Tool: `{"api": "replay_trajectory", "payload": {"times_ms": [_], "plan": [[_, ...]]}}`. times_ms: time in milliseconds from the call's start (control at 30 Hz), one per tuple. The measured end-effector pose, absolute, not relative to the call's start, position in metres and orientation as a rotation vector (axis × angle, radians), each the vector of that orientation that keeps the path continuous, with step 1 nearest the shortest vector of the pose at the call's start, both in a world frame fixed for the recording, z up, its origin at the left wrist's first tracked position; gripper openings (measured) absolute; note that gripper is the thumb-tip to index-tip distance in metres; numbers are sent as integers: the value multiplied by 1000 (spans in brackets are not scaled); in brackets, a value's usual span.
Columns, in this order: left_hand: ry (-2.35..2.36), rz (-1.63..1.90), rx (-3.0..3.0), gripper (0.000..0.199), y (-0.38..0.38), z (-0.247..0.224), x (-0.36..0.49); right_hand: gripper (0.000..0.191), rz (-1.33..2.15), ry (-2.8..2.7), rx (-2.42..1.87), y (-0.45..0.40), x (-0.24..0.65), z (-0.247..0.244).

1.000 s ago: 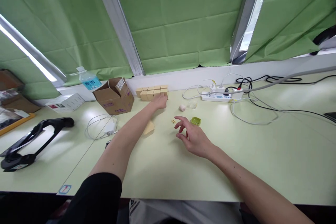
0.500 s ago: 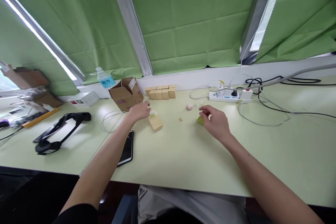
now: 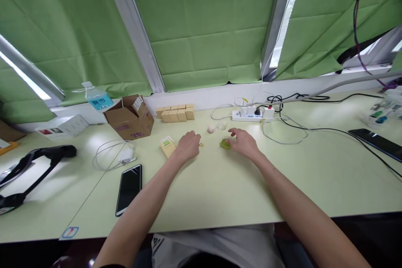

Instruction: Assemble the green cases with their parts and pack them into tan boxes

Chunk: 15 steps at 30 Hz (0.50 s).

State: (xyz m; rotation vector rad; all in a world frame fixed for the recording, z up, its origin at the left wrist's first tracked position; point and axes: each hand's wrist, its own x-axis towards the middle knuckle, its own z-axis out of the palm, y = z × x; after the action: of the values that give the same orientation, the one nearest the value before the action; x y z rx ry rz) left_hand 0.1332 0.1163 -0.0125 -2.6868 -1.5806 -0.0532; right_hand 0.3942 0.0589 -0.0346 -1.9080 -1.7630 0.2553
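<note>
My left hand (image 3: 189, 145) is low over the table, its fingers bent beside a small yellowish piece (image 3: 201, 145). Partly behind that hand lies a flat tan box (image 3: 168, 145) with a green patch. My right hand (image 3: 243, 141) is at a small green object (image 3: 225, 144), fingers curled, thumb and index apart; whether it grips the object is unclear. Just beyond, a pale pink round item (image 3: 211, 129) rests beside a clear piece (image 3: 222, 125).
Small tan boxes (image 3: 176, 114) stand in rows near the wall, right of an open cardboard box (image 3: 130, 118). A phone (image 3: 129, 188) lies left of my left forearm. A power strip (image 3: 251, 116) with cables sits behind my right hand.
My left hand has moved right, from the flat tan box to the small yellowish piece. My right hand remains by the green object, which shows more now. The view has shifted to the right.
</note>
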Motion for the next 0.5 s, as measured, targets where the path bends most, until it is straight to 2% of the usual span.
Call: {"api": "replay_trajectory", "payload": {"times_ms": [167,367,500], "plan": [[-1618,-44,-2691,30,123,-22,142,51,241,-1879,-1866,56,384,-38],[-1605,-207,-2632,35,115,-2,124,34,66,-1883,-1797,60,373,-36],[-1642,-372,-2579,34,116,11,102,32,27,-1886,-1797,80,363,-31]]}}
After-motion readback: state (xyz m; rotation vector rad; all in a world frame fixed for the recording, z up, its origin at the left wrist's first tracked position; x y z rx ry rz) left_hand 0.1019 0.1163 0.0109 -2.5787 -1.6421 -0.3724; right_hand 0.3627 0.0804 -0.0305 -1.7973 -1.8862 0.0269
